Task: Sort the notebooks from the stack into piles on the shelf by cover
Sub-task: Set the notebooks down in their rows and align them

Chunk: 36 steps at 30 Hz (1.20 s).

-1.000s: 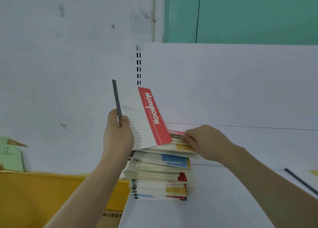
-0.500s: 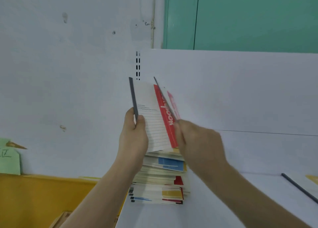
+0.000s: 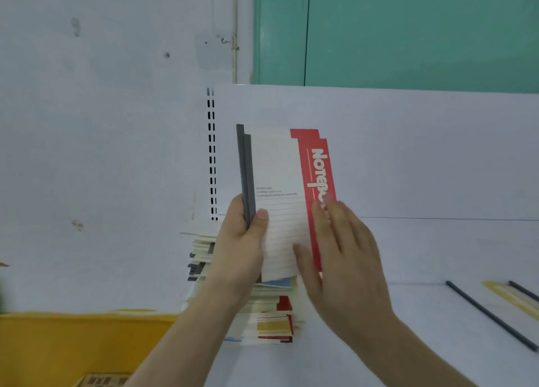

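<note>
Before you, a white shelf [image 3: 408, 313] carries a tall stack of notebooks [image 3: 271, 319] at lower centre; toward the lower right lie two dark-spined, yellow-covered notebooks [image 3: 507, 299].

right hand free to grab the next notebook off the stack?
Probably yes: the right hand lies open against the red notebooks that the left hand grips, and the stack sits just below, though those partly cover its top.

One head-worn view looks forward and slightly down, close over the white shelf [image 3: 437, 313].
</note>
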Available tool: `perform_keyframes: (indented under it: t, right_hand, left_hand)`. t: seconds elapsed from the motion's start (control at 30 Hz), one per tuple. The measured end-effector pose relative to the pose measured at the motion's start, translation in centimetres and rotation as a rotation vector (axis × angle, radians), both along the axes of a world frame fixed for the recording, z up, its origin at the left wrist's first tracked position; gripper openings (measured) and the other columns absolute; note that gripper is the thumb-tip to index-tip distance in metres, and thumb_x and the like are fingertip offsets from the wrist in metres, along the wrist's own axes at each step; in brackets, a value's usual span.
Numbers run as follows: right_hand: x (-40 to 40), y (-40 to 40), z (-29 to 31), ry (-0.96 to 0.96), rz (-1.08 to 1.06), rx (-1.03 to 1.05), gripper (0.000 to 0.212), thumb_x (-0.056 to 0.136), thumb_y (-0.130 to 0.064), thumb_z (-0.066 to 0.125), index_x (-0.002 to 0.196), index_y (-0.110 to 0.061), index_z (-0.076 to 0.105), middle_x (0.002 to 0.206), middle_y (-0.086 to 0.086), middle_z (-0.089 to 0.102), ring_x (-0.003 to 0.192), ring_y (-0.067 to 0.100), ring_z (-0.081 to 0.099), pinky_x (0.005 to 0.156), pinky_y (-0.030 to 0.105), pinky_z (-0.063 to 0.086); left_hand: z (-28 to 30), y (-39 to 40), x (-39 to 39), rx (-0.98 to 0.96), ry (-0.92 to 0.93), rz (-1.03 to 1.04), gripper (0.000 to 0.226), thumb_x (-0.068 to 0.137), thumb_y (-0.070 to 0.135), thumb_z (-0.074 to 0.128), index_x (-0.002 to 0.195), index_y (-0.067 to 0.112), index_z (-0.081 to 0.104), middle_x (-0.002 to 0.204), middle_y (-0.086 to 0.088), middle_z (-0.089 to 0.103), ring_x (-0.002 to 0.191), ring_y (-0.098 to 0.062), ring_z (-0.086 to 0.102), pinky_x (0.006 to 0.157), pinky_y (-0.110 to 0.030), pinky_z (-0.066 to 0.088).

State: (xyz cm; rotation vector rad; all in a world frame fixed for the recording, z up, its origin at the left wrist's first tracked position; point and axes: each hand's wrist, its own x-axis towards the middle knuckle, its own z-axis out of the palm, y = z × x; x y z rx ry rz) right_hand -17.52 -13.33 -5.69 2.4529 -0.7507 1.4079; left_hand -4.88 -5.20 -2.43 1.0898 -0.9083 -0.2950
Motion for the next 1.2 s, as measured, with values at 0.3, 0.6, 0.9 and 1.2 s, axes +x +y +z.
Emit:
perform_keyframes:
  t: [0.3,0.6,0.9,1.2]
  right_hand:
    - [-5.4,-1.6,0.1,-0.16,0.193,0.581,0.083,0.09,-0.058,0.043,0.154,-0.036,-0.004,0.133,-0.025,0.036,0.114,-0.001,0.047,0.095,0.022,0.047]
    - [-11.7,-2.7,-2.7,-0.264,0.107,0.686,0.072,0.097,-0.043,0.048,0.152,-0.047,0.002,0.137,-0.027,0.046,0.12,0.001,0.052,0.099,0.036,0.051]
    - [-19.7,-2.9,-4.3,-0.008,-0.033,0.586,0.085,0.092,-0.053,0.05,0.149,-0.045,-0.012,0.136,-0.027,0.018,0.112,-0.001,0.042,0.083,0.009,0.046]
    - [-35.3,-7.1,-3.5,0.228,-0.302,0.624,0.108,0.077,-0.07,0.058,0.144,-0.046,-0.024,0.147,-0.016,0.017,0.119,0.009,0.049,0.1,0.031,0.048]
  left_hand:
    - [-1.4,-1.9,-3.8,0.051,-0.051,-0.063,0.017,0.105,0.031,0.044,0.106,0.027,0.061,0.099,0.005,0.072,0.096,-0.018,0.069,0.087,-0.048,0.058]
    - [-4.1,-4.7,-8.8,0.116,-0.076,-0.11,0.022,0.103,0.043,0.041,0.098,0.029,0.058,0.087,0.014,0.068,0.085,-0.005,0.065,0.073,-0.027,0.055]
    - [-4.9,-7.6,-15.9,0.199,-0.061,-0.105,0.022,0.104,0.041,0.04,0.098,0.03,0.058,0.093,0.012,0.068,0.086,-0.005,0.064,0.067,-0.02,0.049]
    - [-5.7,-13.7,-30.5,0.288,-0.15,-0.141,0.028,0.105,0.042,0.034,0.096,0.025,0.054,0.09,0.009,0.065,0.079,-0.005,0.061,0.059,-0.016,0.042]
